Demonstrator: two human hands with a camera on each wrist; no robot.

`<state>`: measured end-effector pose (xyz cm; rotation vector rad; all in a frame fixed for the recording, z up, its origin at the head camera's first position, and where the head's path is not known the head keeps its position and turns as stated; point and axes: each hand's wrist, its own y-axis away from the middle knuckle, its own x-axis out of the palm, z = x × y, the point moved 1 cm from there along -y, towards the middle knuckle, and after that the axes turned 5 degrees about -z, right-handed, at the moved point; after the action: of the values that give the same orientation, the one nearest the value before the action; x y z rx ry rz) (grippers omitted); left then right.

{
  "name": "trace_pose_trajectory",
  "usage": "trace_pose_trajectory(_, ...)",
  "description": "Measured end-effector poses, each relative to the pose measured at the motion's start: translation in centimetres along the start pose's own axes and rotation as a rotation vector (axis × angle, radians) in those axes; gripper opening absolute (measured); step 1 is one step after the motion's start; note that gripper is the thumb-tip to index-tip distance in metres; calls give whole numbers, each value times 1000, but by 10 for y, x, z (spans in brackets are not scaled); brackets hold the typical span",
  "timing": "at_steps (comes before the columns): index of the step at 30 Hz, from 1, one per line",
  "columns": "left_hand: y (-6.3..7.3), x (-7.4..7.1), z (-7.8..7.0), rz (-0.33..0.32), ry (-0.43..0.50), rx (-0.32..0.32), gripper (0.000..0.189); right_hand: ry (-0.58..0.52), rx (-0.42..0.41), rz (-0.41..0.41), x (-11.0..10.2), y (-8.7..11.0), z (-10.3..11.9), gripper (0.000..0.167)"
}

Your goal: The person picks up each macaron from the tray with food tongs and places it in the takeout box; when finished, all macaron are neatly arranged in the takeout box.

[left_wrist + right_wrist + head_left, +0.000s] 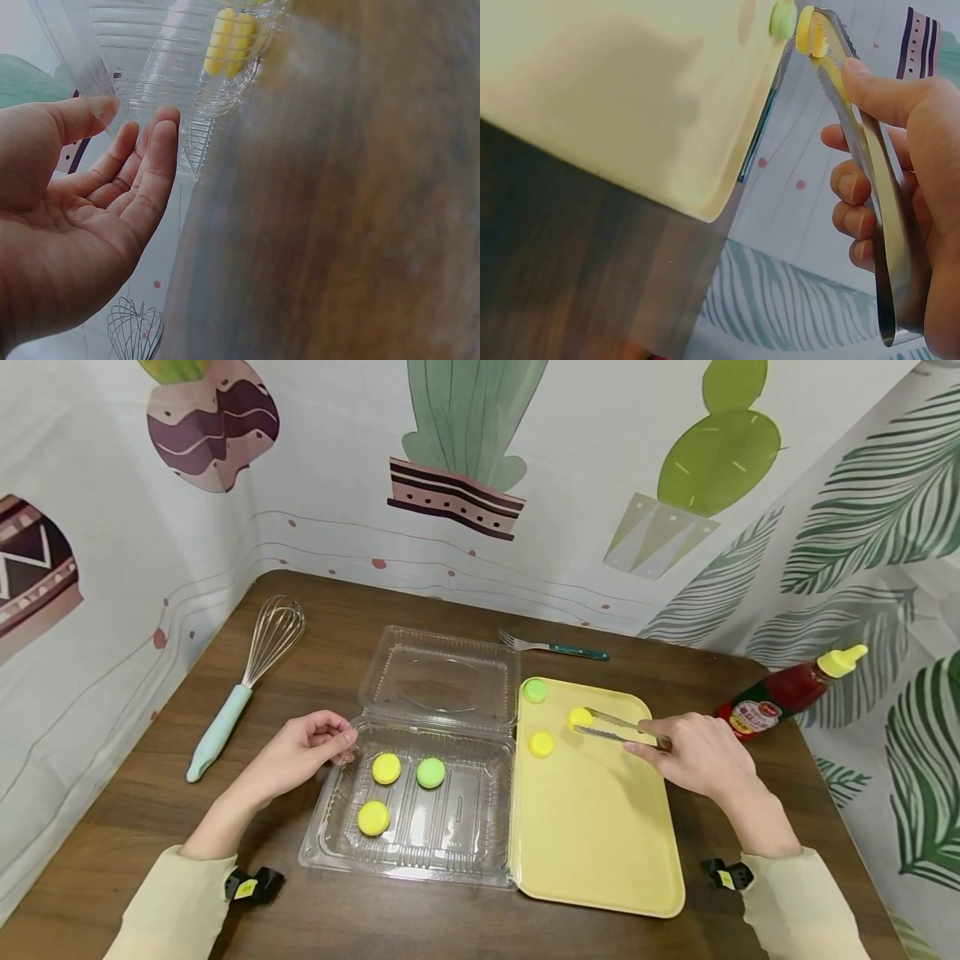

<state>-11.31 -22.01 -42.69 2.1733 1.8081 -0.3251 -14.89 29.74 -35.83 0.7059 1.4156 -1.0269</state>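
My left hand (311,746) is at the upper left corner of a clear plastic container (480,877), its thumb and fingertips at the rim on either side. Two yellow macarons (373,818) and a green macaron (431,772) lie inside the container, whose lid (438,672) is folded back. My right hand (701,752) grips metal tongs (877,172). Between the tong tips is a yellow macaron (811,31), held over the yellow tray (600,843). Another yellow macaron (541,744) and a green macaron (535,690) rest on the tray.
A whisk with a mint handle (221,731) lies at the left. Behind the tray and lid is a fork with a teal handle (577,652). A red sauce bottle (780,697) with a yellow cap is at the right, beyond my right hand. A printed cloth backs the wooden table (330,610).
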Motion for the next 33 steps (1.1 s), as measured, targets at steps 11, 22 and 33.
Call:
trace_pose_trajectory(11,0,0,-1,1,9,15,21,37,-83,-69,-10,-8,18,29)
trace_pose_trajectory(22,-1,0,0,-6,-6,13,21,53,-185,-134,-16,-16,39,27)
trace_pose_trajectory(33,-1,1,0,-7,-3,16,22,27,-263,-140,-17,-24,64,32)
